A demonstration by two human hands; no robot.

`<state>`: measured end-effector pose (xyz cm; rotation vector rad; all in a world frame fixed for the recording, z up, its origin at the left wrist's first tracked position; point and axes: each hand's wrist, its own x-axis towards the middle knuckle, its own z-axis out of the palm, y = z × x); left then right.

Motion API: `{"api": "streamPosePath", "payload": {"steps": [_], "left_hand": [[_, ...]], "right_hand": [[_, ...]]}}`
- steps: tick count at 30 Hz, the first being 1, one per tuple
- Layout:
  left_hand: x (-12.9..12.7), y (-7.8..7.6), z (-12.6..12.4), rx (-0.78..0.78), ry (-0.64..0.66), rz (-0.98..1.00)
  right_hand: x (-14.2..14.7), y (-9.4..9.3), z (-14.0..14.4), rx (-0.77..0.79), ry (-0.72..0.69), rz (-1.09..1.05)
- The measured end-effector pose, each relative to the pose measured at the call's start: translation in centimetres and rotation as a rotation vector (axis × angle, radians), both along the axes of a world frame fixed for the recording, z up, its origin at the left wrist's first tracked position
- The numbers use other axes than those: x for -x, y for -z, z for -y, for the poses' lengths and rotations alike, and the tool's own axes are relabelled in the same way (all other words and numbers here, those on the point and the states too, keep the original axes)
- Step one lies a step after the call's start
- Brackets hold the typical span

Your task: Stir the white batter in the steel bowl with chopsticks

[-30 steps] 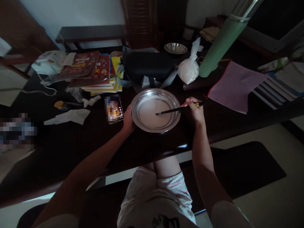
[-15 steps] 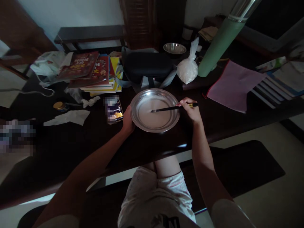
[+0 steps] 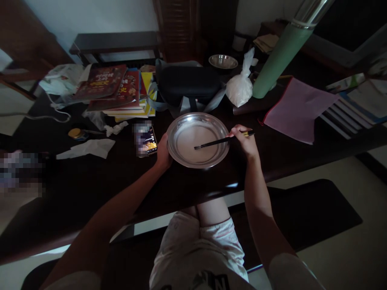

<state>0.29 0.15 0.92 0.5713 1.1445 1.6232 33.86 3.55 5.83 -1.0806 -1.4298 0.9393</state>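
The phone (image 3: 148,141) lies left of the basin (image 3: 198,164) — books (image 3: 113,86) behind the phone; a bag (image 3: 190,83) behind the basin.

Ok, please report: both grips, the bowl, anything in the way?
Left grip on edge of metal bowl. Right grip holding black chopsticks, tips at the whitish contents. Phone close beside left grip, not touching bowl.

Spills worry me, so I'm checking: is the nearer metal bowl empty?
No, not empty: a pale, cloudy layer covers the bottom of the nearer metal bowl. Its depth I cannot tell.
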Motion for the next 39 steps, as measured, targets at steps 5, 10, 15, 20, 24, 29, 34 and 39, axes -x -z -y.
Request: {"api": "streamPosePath", "payload": {"steps": [5,10,15,20,24,29,34,39], "left_hand": [[0.0,-0.09,0.02,-0.004,-0.005,0.006],[-0.19,-0.44,0.12,0.012,-0.015,0.026],[-0.22,-0.39,0.05,0.03,-0.021,0.012],[0.0,-0.05,-0.06,0.006,0.0,-0.018],[0.09,-0.03,-0.07,0.016,-0.007,-0.022],[-0.08,-0.14,0.01,0.016,-0.006,-0.015],[-0.26,-0.02,-0.16,0.026,-0.019,0.024],[0.02,0.33,-0.41,0.023,-0.041,0.009]], "right_hand": [[-0.05,-0.02,-0.02,-0.008,0.039,-0.012],[-0.02,-0.19,0.12,0.028,-0.01,-0.01],[0.03,-0.29,0.13,0.012,0.047,-0.019],[0.12,-0.12,0.08,0.041,-0.009,-0.013],[0.23,-0.06,0.06,0.02,0.059,-0.013],[0.22,-0.05,0.04,0.045,0.026,-0.015],[0.0,0.2,-0.12,0.014,0.107,-0.023],[-0.13,0.45,-0.17,0.036,0.009,-0.027]]}}
